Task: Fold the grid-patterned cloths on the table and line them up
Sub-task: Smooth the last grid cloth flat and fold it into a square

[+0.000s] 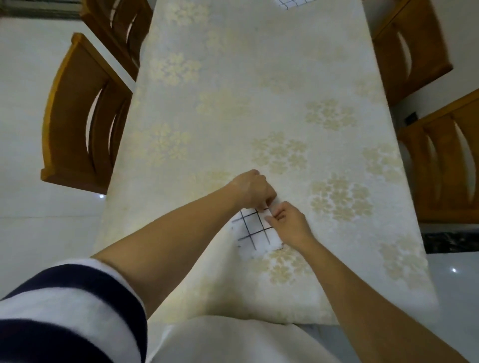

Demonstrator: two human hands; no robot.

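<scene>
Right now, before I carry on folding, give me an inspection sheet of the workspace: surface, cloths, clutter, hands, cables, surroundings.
Surface: table with a pale floral covering.
Job's things: near grid cloth lies flat at the near end and looks folded small; far grid cloth at the far end, cut off by the frame.
Clutter: nothing seen.
Hands: left hand and right hand both pinch the near grid cloth at its far edge.
Cables: nothing seen.
Surroundings: wooden chairs along both sides; pale glossy floor.
</scene>
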